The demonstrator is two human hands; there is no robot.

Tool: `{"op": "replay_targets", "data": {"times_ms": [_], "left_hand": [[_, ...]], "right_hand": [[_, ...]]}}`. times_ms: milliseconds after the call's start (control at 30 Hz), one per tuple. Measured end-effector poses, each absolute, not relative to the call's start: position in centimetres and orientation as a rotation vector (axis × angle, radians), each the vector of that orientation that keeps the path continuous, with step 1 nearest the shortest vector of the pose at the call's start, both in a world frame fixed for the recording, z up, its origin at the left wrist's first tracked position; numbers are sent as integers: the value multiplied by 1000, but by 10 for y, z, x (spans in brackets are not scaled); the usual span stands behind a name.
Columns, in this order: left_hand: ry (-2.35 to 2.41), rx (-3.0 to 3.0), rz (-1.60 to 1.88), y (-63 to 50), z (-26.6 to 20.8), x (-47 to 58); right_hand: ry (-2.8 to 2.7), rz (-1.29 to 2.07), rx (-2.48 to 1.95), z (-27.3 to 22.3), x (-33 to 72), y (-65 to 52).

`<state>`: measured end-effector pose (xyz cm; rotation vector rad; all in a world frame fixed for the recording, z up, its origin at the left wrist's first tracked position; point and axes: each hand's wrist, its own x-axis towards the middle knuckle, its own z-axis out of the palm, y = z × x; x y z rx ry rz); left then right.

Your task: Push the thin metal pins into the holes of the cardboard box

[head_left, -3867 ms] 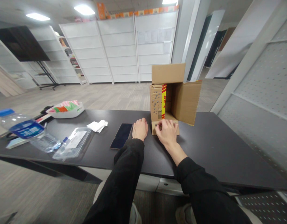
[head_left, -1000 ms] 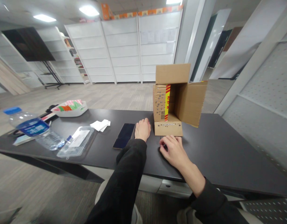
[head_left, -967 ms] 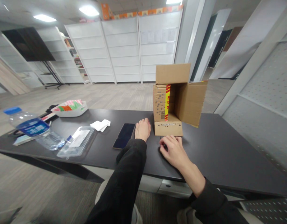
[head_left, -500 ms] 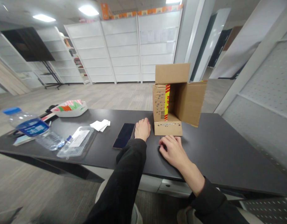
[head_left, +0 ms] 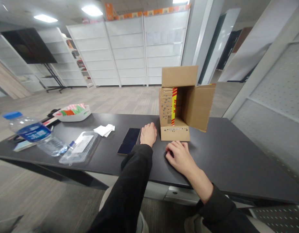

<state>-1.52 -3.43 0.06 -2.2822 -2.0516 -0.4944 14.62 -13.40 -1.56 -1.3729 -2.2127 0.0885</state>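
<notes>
My left hand (head_left: 148,134) lies palm down on the dark desk, its fingers loosely bent and no object visible in it. Just left of it is a phone (head_left: 129,141), lying flat with a dark screen. My right hand (head_left: 179,157) rests on the desk nearer to me, fingers curved and thumb apart, with nothing visible between them. Beyond it stands a cardboard box (head_left: 166,106), its opening facing me and its flaps folded out. Small grey round bits dot its left flap and the lower flap (head_left: 175,137). Yellow and red tape (head_left: 173,106) runs down the left flap's edge.
On the left of the desk (head_left: 227,155) are a water bottle (head_left: 35,132), a clear plastic case (head_left: 78,150), folded white tissue (head_left: 105,130) and a white tray (head_left: 74,118) with colourful packets. A perforated panel (head_left: 280,84) borders the right side.
</notes>
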Motion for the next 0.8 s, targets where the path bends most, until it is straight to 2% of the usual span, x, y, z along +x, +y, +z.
{"op": "replay_targets", "data": {"times_ms": [800], "left_hand": [[-2045, -2265, -487, -35, 0, -15]], "right_hand": [[-2167, 129, -1373, -13, 146, -134]]}}
